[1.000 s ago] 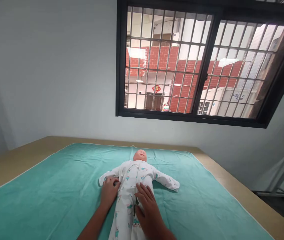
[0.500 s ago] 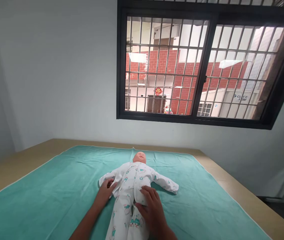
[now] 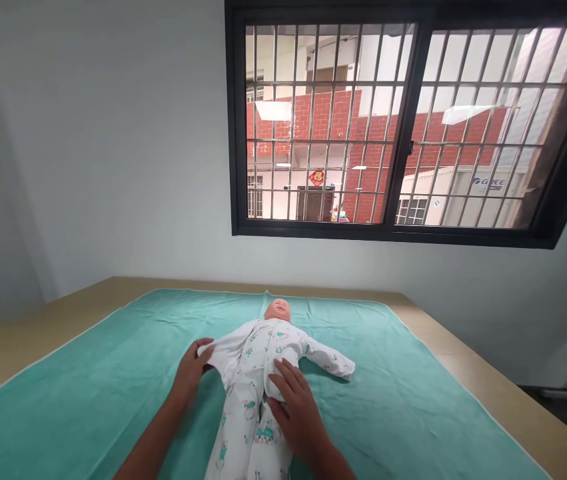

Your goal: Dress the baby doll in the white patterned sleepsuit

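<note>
A baby doll [image 3: 278, 310] in a white printed sleepsuit [image 3: 258, 380] lies on its back on a teal blanket [image 3: 88, 387]. My left hand [image 3: 190, 370] pinches the end of the doll's left-side sleeve and lifts it slightly off the blanket. My right hand [image 3: 296, 410] rests flat on the sleepsuit over the doll's belly and hip, fingers stretched out. The other sleeve [image 3: 330, 361] lies spread out to the right.
The blanket covers a tan table [image 3: 38, 317] that reaches the grey wall. A barred window [image 3: 393, 133] is above, with a red brick building outside. The table's right edge drops to a dark floor [image 3: 563, 407].
My left hand has moved from lying beside the doll's torso to gripping the sleeve end, which is now drawn in and raised. My right hand stays on the doll's middle.
</note>
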`<state>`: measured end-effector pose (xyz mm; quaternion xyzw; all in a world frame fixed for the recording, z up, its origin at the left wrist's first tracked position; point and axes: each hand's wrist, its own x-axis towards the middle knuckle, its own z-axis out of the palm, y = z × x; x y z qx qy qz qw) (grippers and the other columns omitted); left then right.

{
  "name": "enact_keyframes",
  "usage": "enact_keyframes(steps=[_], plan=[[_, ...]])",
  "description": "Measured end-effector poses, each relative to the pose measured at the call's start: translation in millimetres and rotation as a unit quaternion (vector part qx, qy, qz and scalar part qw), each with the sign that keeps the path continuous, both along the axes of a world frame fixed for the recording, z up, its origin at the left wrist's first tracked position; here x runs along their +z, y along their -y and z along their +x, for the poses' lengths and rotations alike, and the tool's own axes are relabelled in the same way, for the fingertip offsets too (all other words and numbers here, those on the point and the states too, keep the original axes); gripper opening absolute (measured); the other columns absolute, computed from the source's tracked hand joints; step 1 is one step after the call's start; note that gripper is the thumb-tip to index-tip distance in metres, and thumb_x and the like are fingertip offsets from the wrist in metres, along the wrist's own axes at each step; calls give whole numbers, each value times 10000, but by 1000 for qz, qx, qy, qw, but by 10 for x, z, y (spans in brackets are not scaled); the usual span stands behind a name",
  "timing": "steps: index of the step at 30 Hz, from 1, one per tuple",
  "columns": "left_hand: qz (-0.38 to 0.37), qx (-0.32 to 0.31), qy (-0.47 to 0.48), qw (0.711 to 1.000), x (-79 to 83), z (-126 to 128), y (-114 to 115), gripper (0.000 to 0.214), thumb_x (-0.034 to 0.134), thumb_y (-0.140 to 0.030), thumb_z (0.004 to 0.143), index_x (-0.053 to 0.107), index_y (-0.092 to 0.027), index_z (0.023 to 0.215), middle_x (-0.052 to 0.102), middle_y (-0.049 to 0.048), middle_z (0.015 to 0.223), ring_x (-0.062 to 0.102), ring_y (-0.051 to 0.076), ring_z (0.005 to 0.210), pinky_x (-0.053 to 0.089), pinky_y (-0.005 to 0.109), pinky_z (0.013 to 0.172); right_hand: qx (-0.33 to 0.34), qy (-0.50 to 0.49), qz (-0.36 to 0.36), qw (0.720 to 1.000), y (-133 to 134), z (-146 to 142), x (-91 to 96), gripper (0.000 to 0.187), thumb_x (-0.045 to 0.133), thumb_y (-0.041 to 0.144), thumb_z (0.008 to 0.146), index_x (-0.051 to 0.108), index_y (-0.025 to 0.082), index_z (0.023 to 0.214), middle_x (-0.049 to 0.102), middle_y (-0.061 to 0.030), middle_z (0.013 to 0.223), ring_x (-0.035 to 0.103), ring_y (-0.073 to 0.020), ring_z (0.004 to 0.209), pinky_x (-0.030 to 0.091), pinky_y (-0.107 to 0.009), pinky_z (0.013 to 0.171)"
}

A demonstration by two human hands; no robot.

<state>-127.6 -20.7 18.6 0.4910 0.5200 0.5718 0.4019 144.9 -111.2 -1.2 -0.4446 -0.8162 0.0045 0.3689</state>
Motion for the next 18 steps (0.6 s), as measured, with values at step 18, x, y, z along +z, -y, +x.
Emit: enact_keyframes(steps=[18], plan=[[-31, -471, -96, 876, 665, 889, 606, 208, 574, -329, 827, 593, -170, 959, 501, -53, 600, 447, 89, 481, 378, 225, 504, 47, -77, -83, 992, -38, 53, -35, 602, 555, 138, 820, 450, 327, 1381, 425, -9, 1485, 298, -258, 1418, 226, -541, 1167]])
